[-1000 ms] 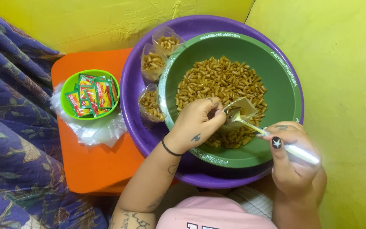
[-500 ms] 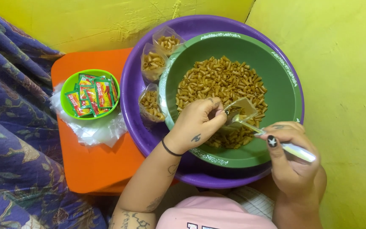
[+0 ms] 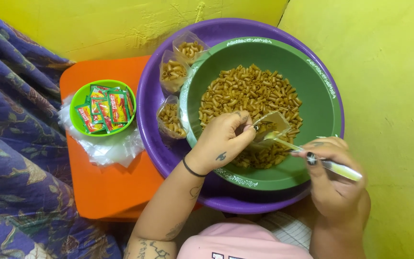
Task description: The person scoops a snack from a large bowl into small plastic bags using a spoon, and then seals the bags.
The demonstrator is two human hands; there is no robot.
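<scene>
A green bowl (image 3: 322, 110) full of brown macaroni snack (image 3: 245, 91) sits inside a larger purple basin (image 3: 149, 96). Over the snack, my left hand (image 3: 224, 139) pinches a small clear plastic bag (image 3: 271, 125) and holds its mouth apart. My right hand (image 3: 334, 177) grips a spoon (image 3: 341, 169) with a pale handle, its tip at the bag's mouth. Three filled small bags (image 3: 172, 72) lean between the bowl and the basin's left wall.
An orange stool (image 3: 101, 187) at the left carries a small green bowl (image 3: 80, 100) of red and green seasoning sachets on a heap of clear plastic bags (image 3: 106, 148). A purple patterned cloth (image 3: 10, 144) lies at far left; yellow walls stand behind and to the right.
The spoon's tip has moved slightly into the mouth of the bag. My left hand stays where it was.
</scene>
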